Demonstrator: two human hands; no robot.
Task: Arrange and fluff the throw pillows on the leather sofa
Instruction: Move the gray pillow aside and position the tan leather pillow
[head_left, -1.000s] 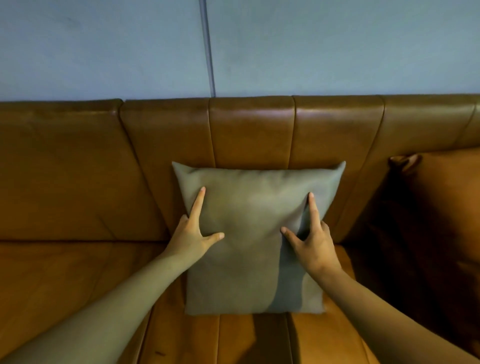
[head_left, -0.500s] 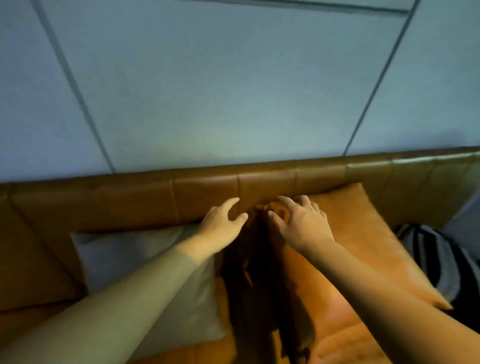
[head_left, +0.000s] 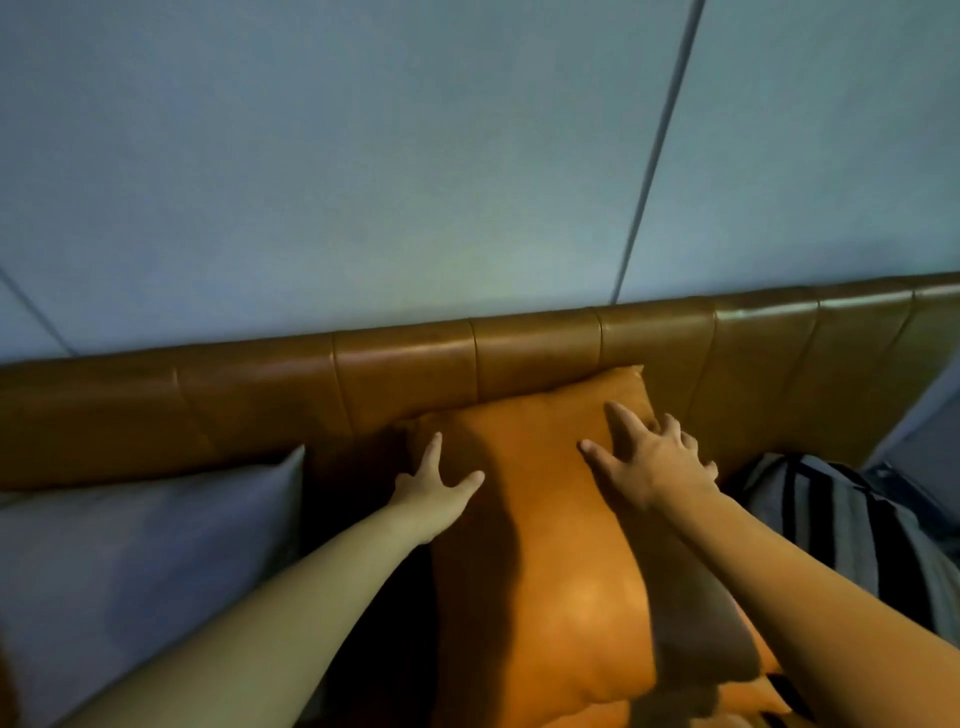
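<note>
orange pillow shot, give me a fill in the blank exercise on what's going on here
1. Both hands, left and right, rest with fingers spread on the ____ pillow.
2. That pillow leans against the backrest of the brown ____ sofa.
3. The pillow to its left is plain ____.
4. The pillow to its right has a ____ pattern.

Missing words: orange; leather; grey; striped

The orange pillow leans against the sofa backrest, closing off its rear. A dark gap separates it from the grey pillow at left. The striped pillow crowds its right side. Above the backrest, the wall blocks any farther reach.
</note>
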